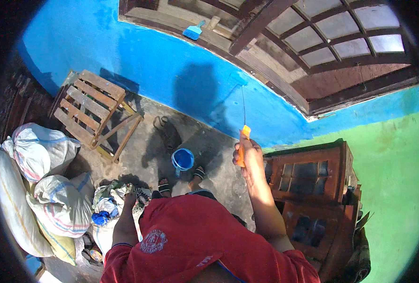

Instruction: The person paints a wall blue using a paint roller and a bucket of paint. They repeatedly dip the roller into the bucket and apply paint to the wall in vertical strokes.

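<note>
My right hand (249,152) is closed around the orange handle of a paint roller (244,132). Its thin metal rod reaches up to the blue-painted wall (149,70), where the roller's head meets the wall below the window frame and is hard to make out. My left hand (130,198) hangs low beside my body, over a heap of cloths, and appears to hold nothing. On the floor before my feet stands a blue bucket (183,159) with blue paint inside. A blue paintbrush (194,31) lies on the wooden window ledge.
A slatted wooden chair (89,102) stands against the wall at left. Stuffed white sacks (62,205) and a pile of cloths (108,198) lie at lower left. A brown wooden cabinet (308,177) stands at right by the green wall (389,177). A dark bag-like object (169,134) lies near the bucket.
</note>
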### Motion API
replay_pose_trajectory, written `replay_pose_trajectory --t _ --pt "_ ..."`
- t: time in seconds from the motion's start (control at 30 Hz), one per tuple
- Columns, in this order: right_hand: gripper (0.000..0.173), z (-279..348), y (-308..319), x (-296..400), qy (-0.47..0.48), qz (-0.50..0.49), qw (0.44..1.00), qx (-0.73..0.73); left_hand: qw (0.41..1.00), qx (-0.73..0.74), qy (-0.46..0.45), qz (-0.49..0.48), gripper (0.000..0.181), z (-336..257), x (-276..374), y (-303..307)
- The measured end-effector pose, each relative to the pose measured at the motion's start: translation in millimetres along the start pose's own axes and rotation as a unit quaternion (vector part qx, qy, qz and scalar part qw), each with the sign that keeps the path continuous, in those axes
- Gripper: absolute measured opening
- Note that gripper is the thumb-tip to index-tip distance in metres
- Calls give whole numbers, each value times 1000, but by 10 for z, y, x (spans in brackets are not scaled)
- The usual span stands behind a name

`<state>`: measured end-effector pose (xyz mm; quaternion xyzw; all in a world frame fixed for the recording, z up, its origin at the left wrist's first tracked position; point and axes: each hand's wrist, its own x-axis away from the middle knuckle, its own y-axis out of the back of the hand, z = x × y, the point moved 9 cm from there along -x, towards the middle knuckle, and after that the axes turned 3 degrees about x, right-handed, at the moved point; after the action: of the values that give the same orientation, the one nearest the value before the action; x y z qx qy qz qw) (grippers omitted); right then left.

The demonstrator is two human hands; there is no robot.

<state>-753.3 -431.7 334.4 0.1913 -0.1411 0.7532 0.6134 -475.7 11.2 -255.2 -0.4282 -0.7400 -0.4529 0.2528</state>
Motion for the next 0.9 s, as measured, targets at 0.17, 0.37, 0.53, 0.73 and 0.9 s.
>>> replay_pose_trajectory --t 0.17,0.37,0.53,0.73,0.9 --pt "24 40 240 165 -7 -21 1000 5 997 23 -46 64 48 -484 109 -235" --pt "26 -16 191 74 -17 -41 999 1 975 49 -216 7 41 -1373 86 -259" --pt "27 209 148 214 -5 0 1000 -25 951 -13 -298 -76 38 -1313 -152 88" --pt "30 166 73 117 -9 -1 1000 -10 991 83 -101 -32 41 -689 -269 -58" --pt "24 47 294 70 -27 -25 999 -12 991 127 -14 37 43 -714 314 -195"
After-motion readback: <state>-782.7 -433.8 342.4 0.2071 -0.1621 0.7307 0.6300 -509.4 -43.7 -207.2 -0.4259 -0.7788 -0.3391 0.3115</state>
